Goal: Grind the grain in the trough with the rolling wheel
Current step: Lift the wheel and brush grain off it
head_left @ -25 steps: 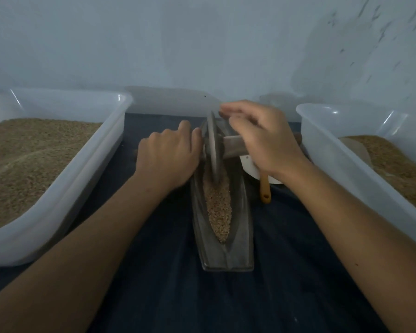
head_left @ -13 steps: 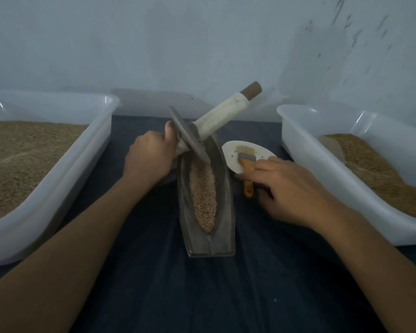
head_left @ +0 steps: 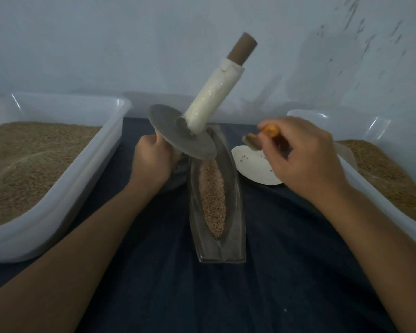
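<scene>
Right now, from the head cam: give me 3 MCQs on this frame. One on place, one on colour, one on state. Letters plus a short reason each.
1. Where does the white dish lie?
A. Right of the trough
B. Inside the left tub
C. On top of the grain

2. What colour is the handle of the brush?
A. Blue
B. Orange
C. Black

3. How is the rolling wheel held?
A. Lying flat on the cloth
B. Upright, rolling in the grain
C. Tilted and lifted at the trough's far end

Answers:
1 A: it lies on the cloth beside the trough.
2 B: orange shows above the right hand.
3 C: the left hand holds it canted above the grain.
</scene>
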`<state>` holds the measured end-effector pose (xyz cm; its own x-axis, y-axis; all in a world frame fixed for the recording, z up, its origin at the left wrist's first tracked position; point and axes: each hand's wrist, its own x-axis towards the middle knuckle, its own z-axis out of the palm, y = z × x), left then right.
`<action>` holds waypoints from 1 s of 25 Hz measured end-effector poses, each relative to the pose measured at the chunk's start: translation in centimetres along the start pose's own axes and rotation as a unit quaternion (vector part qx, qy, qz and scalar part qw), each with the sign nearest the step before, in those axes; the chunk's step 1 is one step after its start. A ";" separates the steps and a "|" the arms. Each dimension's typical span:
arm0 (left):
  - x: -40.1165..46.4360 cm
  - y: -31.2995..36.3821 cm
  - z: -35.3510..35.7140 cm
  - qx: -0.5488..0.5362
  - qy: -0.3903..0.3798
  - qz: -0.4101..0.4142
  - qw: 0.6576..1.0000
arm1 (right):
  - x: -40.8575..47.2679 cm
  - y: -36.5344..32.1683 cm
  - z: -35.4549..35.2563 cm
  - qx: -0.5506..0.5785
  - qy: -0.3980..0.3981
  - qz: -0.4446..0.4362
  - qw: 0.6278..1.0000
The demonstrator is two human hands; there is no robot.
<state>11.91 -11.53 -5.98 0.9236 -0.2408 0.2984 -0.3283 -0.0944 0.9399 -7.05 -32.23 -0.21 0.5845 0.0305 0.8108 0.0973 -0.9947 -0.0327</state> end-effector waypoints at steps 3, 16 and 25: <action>0.5 -0.1 -0.4 -0.087 0.015 -0.044 0.995 | 1.8 -1.5 0.3 0.064 0.121 0.060 0.989; 1.2 0.2 -0.8 -0.174 0.035 -0.119 0.977 | 4.3 -3.9 7.1 0.129 0.055 0.142 0.980; 1.1 0.1 -0.6 -0.166 0.026 -0.099 0.981 | 5.7 -4.0 4.0 0.133 0.088 0.163 0.974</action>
<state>13.00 -11.19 -5.41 0.9744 -0.1986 0.1049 -0.0670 0.1886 0.9798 -0.86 -27.65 2.17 0.4740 -0.3233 0.8190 0.1480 -0.8877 -0.4360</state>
